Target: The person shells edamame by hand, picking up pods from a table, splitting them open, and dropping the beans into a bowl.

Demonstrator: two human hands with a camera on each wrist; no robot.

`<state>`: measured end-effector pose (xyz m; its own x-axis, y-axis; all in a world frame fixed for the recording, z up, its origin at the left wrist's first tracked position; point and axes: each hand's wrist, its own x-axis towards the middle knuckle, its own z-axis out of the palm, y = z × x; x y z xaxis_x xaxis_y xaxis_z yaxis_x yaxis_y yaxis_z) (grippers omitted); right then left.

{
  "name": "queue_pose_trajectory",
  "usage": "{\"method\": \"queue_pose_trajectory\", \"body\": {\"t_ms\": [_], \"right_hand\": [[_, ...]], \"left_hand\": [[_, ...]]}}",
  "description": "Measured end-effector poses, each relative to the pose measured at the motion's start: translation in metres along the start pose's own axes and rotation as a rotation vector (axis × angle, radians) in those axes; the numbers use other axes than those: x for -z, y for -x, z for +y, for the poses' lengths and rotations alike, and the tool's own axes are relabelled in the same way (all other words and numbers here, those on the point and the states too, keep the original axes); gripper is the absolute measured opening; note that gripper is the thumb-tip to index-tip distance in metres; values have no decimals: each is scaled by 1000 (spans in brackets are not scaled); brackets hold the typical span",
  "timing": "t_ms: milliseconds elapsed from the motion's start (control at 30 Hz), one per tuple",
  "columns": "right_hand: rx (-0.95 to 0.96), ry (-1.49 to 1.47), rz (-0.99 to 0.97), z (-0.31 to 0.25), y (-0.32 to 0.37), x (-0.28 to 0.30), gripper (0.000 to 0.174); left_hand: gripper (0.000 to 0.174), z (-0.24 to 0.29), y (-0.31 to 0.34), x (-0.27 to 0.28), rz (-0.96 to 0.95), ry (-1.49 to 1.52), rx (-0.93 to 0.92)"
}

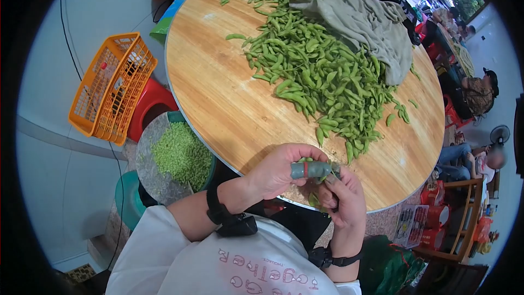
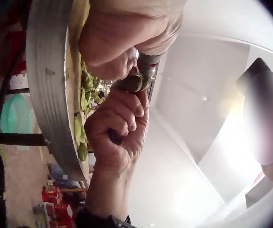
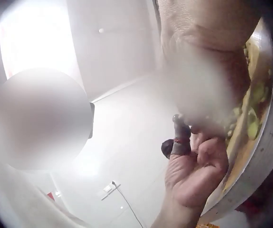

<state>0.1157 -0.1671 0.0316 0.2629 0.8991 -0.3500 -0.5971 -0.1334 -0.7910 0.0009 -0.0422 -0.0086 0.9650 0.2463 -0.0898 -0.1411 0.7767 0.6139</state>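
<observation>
Both hands meet over the near edge of a round wooden table (image 1: pixel 218 98). My left hand (image 1: pixel 275 172) wears a grey-green finger cover (image 1: pixel 312 170) with a red band on its thumb. Beside it, my right hand (image 1: pixel 347 199) has its fingers curled and a dark cover on the thumb. Between the fingertips they pinch a green soybean pod (image 1: pixel 328 177), mostly hidden by the fingers. From the left wrist view, the right hand (image 2: pixel 117 118) is curled just under the left. A large heap of soybean pods (image 1: pixel 322 71) lies beyond the hands.
A grey cloth (image 1: pixel 360 22) covers part of the heap. Left of the table, shelled green beans (image 1: pixel 183 150) fill a container, near an orange plastic basket (image 1: pixel 112 87) on a red stool (image 1: pixel 150 106). Other people sit in the background at right.
</observation>
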Motion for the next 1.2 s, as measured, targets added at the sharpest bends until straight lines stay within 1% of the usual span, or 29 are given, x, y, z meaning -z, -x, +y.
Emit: {"method": "queue_pose_trajectory", "body": {"t_ms": [33,100,133,200,300,433,500,567,633,700,733,800,900,967,1033,1100,1133,1167,1200], "right_hand": [[21,1,16,2,1,-5,10],[43,3,31,5,3,-10,10],[71,53,49,6,3,-12,11],[96,101,67,6,3,-13,12],[61,73,74,4,3,-11,12],[59,123,53,6,2,-11,16],[69,121,29,7,2,-10,18],[85,83,-52,8,0,-6,22],[75,85,-57,8,-1,-4,23],[66,88,-63,8,-2,-3,23],[61,89,-61,9,-2,-2,23],[54,89,-58,9,-3,-1,23],[46,46,-73,10,-4,0,20],[42,24,-8,10,-6,-5,17],[37,10,3,9,-7,-8,16],[29,-6,14,10,-6,-9,16],[-24,-86,-7,8,-6,-7,16],[-75,-166,-29,7,-6,-5,17],[-77,-168,-28,7,-6,-5,17]], "left_hand": [[25,0,1,-3,2,1,0],[21,2,1,-12,121,-54,-122],[21,1,1,-12,122,-54,-123],[22,0,2,-10,225,-223,-81],[20,-1,0,-14,180,-196,-85],[19,1,0,-7,164,-202,-56],[18,2,0,-9,231,-192,-91],[17,2,0,-11,269,-230,-84],[17,4,0,-15,305,-268,-74],[15,8,0,-22,363,-435,-139],[15,7,0,-21,365,-435,-137],[14,5,1,-21,365,-419,-196],[13,3,0,-22,383,-455,-202],[13,2,0,-22,369,-464,-193],[13,4,0,-20,356,-474,-183],[12,10,1,-14,183,-394,-45],[12,10,0,-9,185,-394,-43],[12,6,-1,-1,114,-266,-5],[11,5,-2,4,44,-137,34]]}}
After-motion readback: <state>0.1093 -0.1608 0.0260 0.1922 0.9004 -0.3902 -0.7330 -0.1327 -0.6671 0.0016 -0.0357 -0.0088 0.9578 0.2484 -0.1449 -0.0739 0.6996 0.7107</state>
